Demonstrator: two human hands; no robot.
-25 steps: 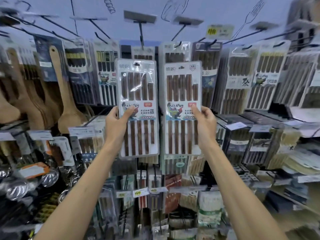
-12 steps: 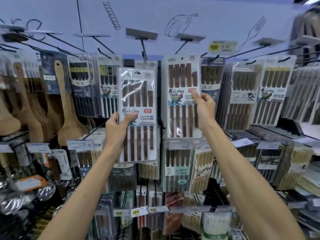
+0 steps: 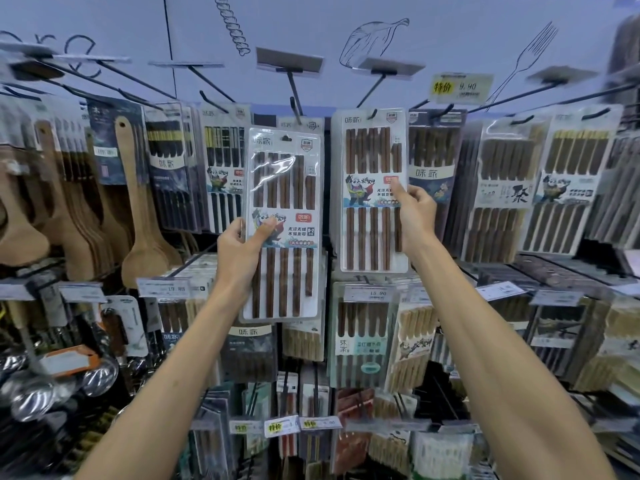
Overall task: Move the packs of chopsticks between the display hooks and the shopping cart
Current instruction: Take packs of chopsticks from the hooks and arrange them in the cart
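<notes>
I hold two clear blister packs of dark brown chopsticks up against a wall of display hooks. My left hand (image 3: 239, 252) grips the left pack (image 3: 282, 188) by its left edge, thumb across the printed label; its hang hole sits just below the tip of a black hook (image 3: 293, 105). My right hand (image 3: 414, 216) grips the right pack (image 3: 370, 161) by its right edge. That pack's top slot is level with the tip of another hook (image 3: 372, 114); whether it hangs on it I cannot tell. No shopping cart is in view.
More chopstick packs (image 3: 568, 181) hang along the upper row and on lower hooks. Wooden spatulas (image 3: 138, 216) hang at the left, metal ladles (image 3: 62, 386) below them. A yellow price tag (image 3: 459, 88) tops a hook at right; further price labels (image 3: 369, 294) front the lower hooks.
Both hands have raised their packs toward the upper hooks. The right pack rose first and now sits level with its hook; the left pack has come up close under its hook.
</notes>
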